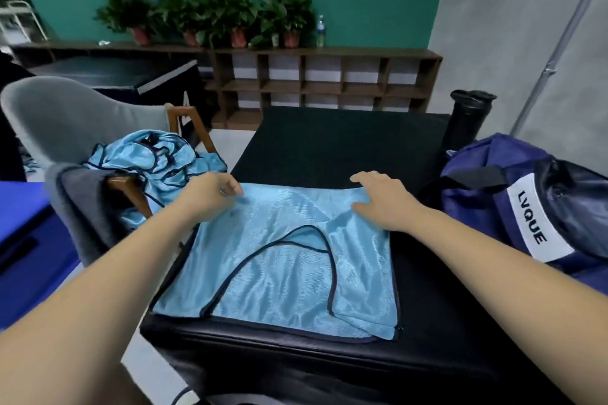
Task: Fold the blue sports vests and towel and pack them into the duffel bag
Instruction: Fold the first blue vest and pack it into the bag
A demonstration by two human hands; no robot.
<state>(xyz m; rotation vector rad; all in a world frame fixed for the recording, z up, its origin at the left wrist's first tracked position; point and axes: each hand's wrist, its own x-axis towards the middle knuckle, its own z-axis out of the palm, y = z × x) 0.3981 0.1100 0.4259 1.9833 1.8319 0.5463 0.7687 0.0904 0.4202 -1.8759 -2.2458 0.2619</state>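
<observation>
A light blue sports vest (279,260) with dark trim lies spread flat on the black padded block (329,141), its neck opening toward me. My left hand (210,196) pinches the vest's far left corner. My right hand (381,199) lies on the far right edge with fingers spread and pressing the cloth. More blue vests (154,158) sit crumpled in a heap on the grey chair (59,118) at the left. A grey towel (82,197) hangs over the chair's near arm. The navy duffel bag (526,200) with a white LVQUE label stands at the right.
A black bottle (467,118) stands behind the duffel bag at the block's far right. A blue mat (26,240) lies at the left. A wooden shelf unit (322,79) with potted plants runs along the green back wall. A grey wall with a metal pole rises at the right.
</observation>
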